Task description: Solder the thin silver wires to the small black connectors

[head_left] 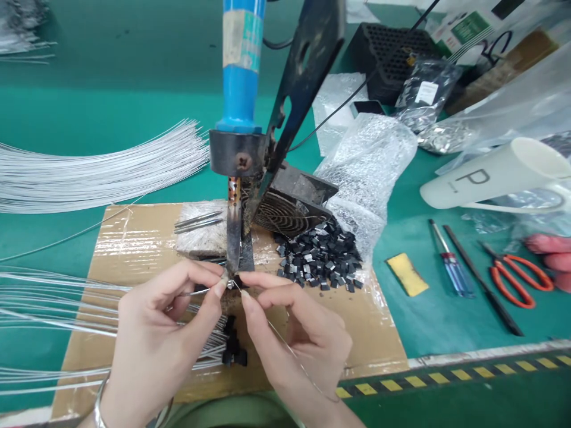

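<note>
My left hand (163,339) is closed in a pinch at the end of a thin grey cable, beside a small black-and-metal connector (235,282). My right hand (298,333) pinches a thin solder wire (285,343), its end at the connector; the wire trails back over the palm. Just above the fingertips is the tip of a soldering iron (241,89), blue-handled and clamped pointing down in a black metal stand (294,89). Fingers hide most of the joint. Beneath my hands, several cables with black connectors (232,345) lie on a cardboard sheet (361,333).
A pile of small black connectors (319,255) lies right of the iron, before a dark fan (285,208). White cables (89,175) are bundled at left. A yellow sponge (407,274), screwdriver (455,270), orange-handled pliers (520,276) and white cup (491,175) are at right.
</note>
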The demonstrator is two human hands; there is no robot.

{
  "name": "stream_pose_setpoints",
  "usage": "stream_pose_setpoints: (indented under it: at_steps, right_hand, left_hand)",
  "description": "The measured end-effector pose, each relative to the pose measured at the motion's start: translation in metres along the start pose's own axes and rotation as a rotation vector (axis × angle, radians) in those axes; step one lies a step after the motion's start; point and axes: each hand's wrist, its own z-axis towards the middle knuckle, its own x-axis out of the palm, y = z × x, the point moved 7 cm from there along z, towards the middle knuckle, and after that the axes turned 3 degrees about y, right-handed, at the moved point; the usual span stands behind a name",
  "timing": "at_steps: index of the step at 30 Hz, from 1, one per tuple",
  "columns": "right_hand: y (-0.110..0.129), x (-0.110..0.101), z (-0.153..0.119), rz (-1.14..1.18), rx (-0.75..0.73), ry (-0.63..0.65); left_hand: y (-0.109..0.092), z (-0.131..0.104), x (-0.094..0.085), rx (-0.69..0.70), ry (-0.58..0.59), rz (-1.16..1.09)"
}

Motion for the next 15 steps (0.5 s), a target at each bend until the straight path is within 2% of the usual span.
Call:
stream_pose_setpoints:
  at_steps: [10, 15]
  right_hand:
    - [-0.001, 0.001, -0.001, -0.016, 0.010, 0.004]
    - [-0.010, -0.010, -0.002, -0.087, -0.031, 0.042]
  left_hand:
    - [0.001, 0.003, 0.001, -0.026, 0.004, -0.014]
    - [0.004, -0.002, 0.000, -0.016, 0.024, 0.109]
